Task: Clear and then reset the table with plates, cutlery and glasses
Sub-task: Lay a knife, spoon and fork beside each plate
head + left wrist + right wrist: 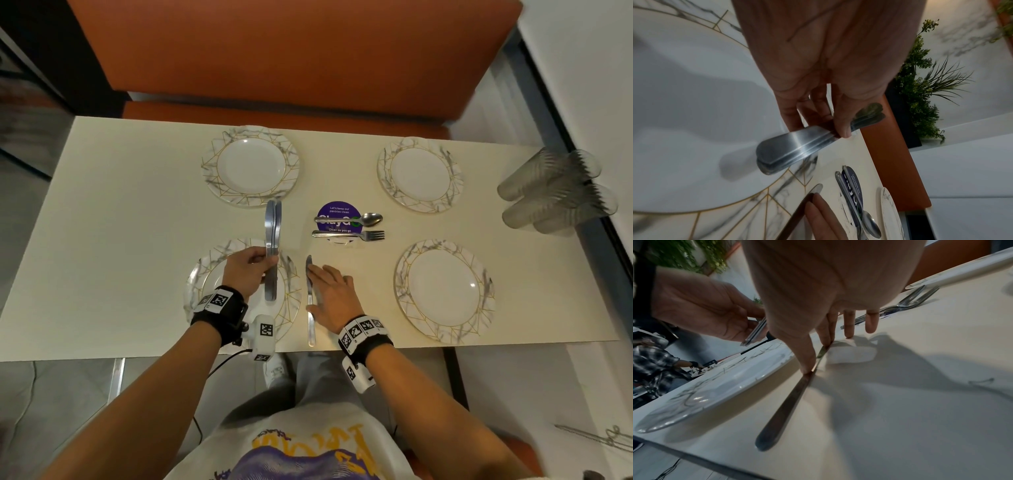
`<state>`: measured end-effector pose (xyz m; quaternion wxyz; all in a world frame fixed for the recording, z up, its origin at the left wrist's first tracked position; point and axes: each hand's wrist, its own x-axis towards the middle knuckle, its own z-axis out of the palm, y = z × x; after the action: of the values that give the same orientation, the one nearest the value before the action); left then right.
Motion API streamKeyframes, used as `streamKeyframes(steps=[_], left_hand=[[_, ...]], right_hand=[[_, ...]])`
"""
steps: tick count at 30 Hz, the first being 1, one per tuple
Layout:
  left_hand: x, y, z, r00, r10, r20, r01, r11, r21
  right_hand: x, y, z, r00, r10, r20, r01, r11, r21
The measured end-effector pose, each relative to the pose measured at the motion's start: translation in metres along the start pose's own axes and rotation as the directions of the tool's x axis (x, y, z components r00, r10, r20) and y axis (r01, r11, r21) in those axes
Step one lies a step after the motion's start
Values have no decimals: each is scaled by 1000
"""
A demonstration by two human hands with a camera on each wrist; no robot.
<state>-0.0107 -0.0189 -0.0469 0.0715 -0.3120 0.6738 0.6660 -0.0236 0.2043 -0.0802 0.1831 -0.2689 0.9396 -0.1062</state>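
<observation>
Four marbled plates with gold lines sit on the cream table [120,240]. My left hand [269,265] grips a bundle of steel knives [273,233] above the near-left plate [205,270]; the thumb pinches the knives [793,146] in the left wrist view. One knife [310,308] lies on the table just right of that plate. My right hand [329,291] rests on it with straight fingers, thumb and forefinger touching the knife [789,402]. A spoon [366,219] and a fork [356,235] lie across a purple round sticker [337,210] at the centre.
The other plates are far left [219,154], far right [445,161] and near right [486,291]. Stacked clear glasses [555,192] lie on their sides at the table's right edge. An orange bench [291,61] runs along the far side.
</observation>
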Motion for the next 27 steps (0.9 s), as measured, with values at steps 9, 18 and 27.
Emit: streamKeyframes(steps=[9,18,27], left_hand=[[2,7,7,1000,-3,-11,3,1000,27],[-8,15,42,997,3,82,-8,998,58],[-23,43,106,975,21,222,-28,999,30]], right_hand=[[1,6,-12,991,21,-133,5,981,193],[26,-8,-63,928,356,-112,-138,606,784],[16,35,-89,883,404,-239,-94,650,754]])
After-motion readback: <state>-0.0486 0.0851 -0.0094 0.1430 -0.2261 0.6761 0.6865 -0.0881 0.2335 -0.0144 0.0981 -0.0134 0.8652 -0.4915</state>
